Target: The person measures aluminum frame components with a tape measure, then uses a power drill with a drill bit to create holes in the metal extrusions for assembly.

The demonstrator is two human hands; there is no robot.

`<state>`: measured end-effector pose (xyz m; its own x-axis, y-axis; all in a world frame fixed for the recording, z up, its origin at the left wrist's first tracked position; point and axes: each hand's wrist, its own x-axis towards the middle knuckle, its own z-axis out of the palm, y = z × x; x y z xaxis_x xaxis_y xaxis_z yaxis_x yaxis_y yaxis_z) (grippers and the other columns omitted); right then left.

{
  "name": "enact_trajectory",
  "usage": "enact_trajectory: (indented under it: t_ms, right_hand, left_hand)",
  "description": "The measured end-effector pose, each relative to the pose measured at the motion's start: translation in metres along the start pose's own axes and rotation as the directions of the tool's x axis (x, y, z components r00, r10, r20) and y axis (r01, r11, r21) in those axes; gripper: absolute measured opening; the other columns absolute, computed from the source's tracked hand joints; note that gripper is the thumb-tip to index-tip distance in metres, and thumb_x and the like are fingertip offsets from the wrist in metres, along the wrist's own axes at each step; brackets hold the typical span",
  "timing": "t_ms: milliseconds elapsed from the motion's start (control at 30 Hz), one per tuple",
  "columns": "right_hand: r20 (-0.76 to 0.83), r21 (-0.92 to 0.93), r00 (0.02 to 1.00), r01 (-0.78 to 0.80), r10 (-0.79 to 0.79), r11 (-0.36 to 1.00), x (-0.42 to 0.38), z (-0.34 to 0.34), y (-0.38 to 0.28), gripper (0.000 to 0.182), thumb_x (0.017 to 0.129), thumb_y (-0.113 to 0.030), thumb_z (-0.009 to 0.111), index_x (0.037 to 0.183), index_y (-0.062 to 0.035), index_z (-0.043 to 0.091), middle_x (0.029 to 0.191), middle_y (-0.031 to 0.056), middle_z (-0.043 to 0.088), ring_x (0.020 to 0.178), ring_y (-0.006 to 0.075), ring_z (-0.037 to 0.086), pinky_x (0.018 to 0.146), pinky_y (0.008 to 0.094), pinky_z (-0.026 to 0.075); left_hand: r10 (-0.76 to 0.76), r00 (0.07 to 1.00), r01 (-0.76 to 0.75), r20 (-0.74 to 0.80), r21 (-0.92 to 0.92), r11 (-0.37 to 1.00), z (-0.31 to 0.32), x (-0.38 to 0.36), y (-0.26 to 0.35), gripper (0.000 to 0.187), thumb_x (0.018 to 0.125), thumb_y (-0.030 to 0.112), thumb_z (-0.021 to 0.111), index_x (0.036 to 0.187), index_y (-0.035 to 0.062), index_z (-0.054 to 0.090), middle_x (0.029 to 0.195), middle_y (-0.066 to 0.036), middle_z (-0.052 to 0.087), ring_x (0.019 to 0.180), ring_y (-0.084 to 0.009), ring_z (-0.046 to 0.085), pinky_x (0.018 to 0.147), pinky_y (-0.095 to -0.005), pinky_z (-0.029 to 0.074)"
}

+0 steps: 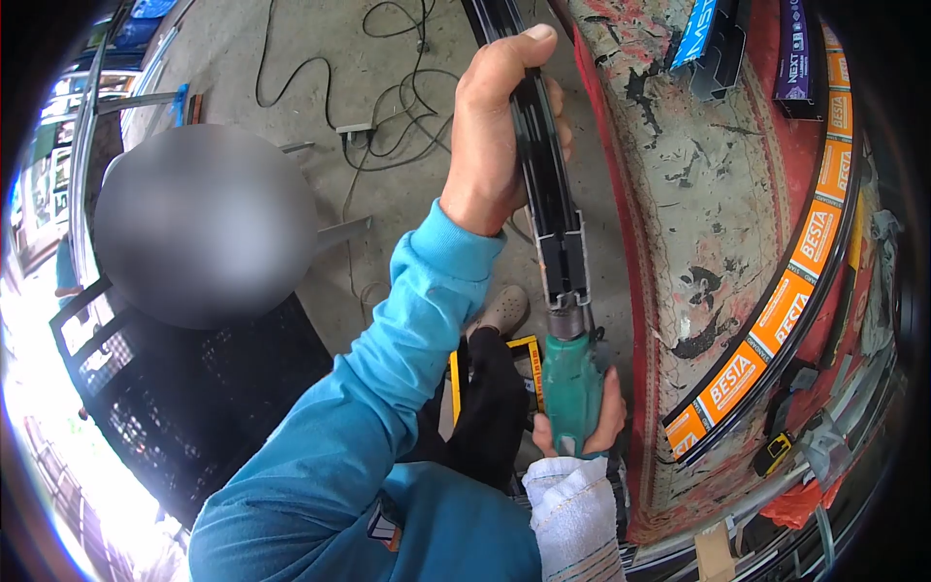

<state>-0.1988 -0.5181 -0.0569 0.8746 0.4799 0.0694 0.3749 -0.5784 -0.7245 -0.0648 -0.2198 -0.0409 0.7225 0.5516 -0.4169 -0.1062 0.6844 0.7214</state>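
My left hand is wrapped round a long black metal profile, thumb on top and fingertips showing on the far side. The profile runs from the top edge down towards my body, and its channel-shaped cut end faces me. Below that end, my right hand grips a green power tool. Its grey metal nose lies right at the profile's cut end; whether a bit touches the metal is hidden. A white cloth cuff covers my right wrist.
On my right stands a bench with a worn, red-edged cover. Along it lie a profile with orange BESTA labels and a purple-labelled one. Black cables trail over the floor. A person in dark clothing is at the left, head blurred.
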Motion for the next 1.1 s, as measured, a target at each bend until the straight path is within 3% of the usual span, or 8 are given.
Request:
enact_trajectory:
  t_ms: [67, 133, 267, 433, 600, 800, 1000, 1100]
  right_hand:
    - [-0.041, 0.151, 0.990, -0.124, 0.132, 0.981, -0.008, -0.001, 0.001, 0.089, 0.076, -0.058, 0.070, 0.135, 0.0048, 0.046, 0.116, 0.0253, 0.061, 0.097, 0.0352, 0.063, 0.084, 0.0433, 0.050]
    - [-0.047, 0.008, 0.999, 0.027, -0.027, 1.000, 0.002, 0.003, 0.003, 0.089, 0.078, -0.056, 0.068, 0.133, 0.0094, 0.044, 0.115, 0.0280, 0.061, 0.098, 0.0364, 0.063, 0.084, 0.0431, 0.050]
    - [-0.157, 0.188, 0.982, 0.131, -0.102, 0.973, -0.001, 0.011, 0.016, 0.090, 0.079, -0.051, 0.070, 0.134, 0.0135, 0.040, 0.117, 0.0293, 0.060, 0.100, 0.0355, 0.063, 0.088, 0.0402, 0.051]
    - [0.112, 0.683, 0.967, -0.242, 0.229, 0.689, -0.004, 0.009, 0.007, 0.095, 0.076, -0.049, 0.074, 0.139, 0.0118, 0.036, 0.129, 0.0244, 0.054, 0.116, 0.0298, 0.057, 0.096, 0.0368, 0.047]
    - [0.125, 0.735, 0.957, -0.266, 0.261, 0.624, -0.040, -0.028, 0.001, 0.093, 0.074, -0.040, 0.077, 0.141, 0.0099, 0.036, 0.131, 0.0213, 0.053, 0.117, 0.0278, 0.056, 0.097, 0.0353, 0.045]
    - [0.432, 0.550, 0.837, -0.541, 0.337, 0.637, -0.093, -0.156, -0.042, 0.079, 0.070, -0.024, 0.078, 0.135, 0.0076, 0.048, 0.122, 0.0170, 0.062, 0.108, 0.0222, 0.062, 0.093, 0.0330, 0.048]
    - [-0.028, 0.473, 0.923, -0.325, 0.383, 0.819, -0.116, -0.254, -0.106, 0.079, 0.069, -0.020, 0.078, 0.136, 0.0082, 0.046, 0.126, 0.0205, 0.058, 0.111, 0.0251, 0.060, 0.095, 0.0359, 0.047]
    - [-0.378, 0.119, 0.839, -0.375, 0.391, 0.919, -0.128, -0.268, -0.111, 0.077, 0.073, -0.019, 0.074, 0.139, 0.0063, 0.043, 0.131, 0.0235, 0.054, 0.118, 0.0325, 0.055, 0.100, 0.0412, 0.042]
  left_hand:
    - [-0.012, 1.000, 0.012, -0.013, 0.016, 1.000, 0.005, -0.003, -0.004, 0.038, 0.081, 0.040, 0.065, 0.092, 0.0067, 0.051, 0.063, -0.006, 0.052, 0.045, -0.0170, 0.053, 0.041, -0.0313, 0.044]
    - [0.014, 1.000, -0.013, -0.019, 0.031, 0.999, 0.008, 0.000, 0.000, 0.038, 0.081, 0.040, 0.065, 0.092, 0.0066, 0.051, 0.063, -0.006, 0.051, 0.045, -0.0169, 0.053, 0.041, -0.0314, 0.044]
    - [0.039, 0.999, -0.038, -0.016, 0.056, 0.998, 0.005, 0.000, 0.000, 0.038, 0.081, 0.039, 0.065, 0.093, 0.0069, 0.050, 0.065, -0.007, 0.052, 0.046, -0.0176, 0.053, 0.042, -0.0316, 0.044]
    - [-0.011, 1.000, 0.010, 0.014, 0.079, 0.997, 0.004, -0.003, -0.003, 0.041, 0.083, 0.045, 0.063, 0.097, 0.0085, 0.052, 0.067, -0.002, 0.051, 0.056, -0.0144, 0.054, 0.050, -0.0296, 0.046]
    - [-0.066, 0.998, 0.066, 0.002, 0.052, 0.996, -0.005, -0.004, 0.003, 0.040, 0.085, 0.041, 0.064, 0.102, 0.0065, 0.053, 0.077, -0.004, 0.056, 0.065, -0.0172, 0.060, 0.058, -0.0318, 0.051]
    - [-0.063, 0.997, 0.068, -0.033, 0.203, 0.977, -0.008, 0.016, 0.056, 0.037, 0.083, 0.026, 0.071, 0.107, 0.0040, 0.054, 0.089, -0.007, 0.059, 0.076, -0.0215, 0.065, 0.065, -0.0358, 0.056]
    - [-0.040, 0.989, 0.079, -0.139, 0.289, 0.954, -0.023, 0.006, 0.073, 0.021, 0.078, 0.013, 0.069, 0.088, 0.0020, 0.054, 0.071, -0.009, 0.057, 0.060, -0.0212, 0.061, 0.052, -0.0363, 0.051]
    - [0.020, 0.991, 0.020, -0.132, 0.295, 0.955, -0.023, -0.081, 0.103, 0.014, 0.078, 0.009, 0.061, 0.084, 0.0008, 0.052, 0.063, -0.009, 0.055, 0.051, -0.0218, 0.057, 0.046, -0.0353, 0.048]
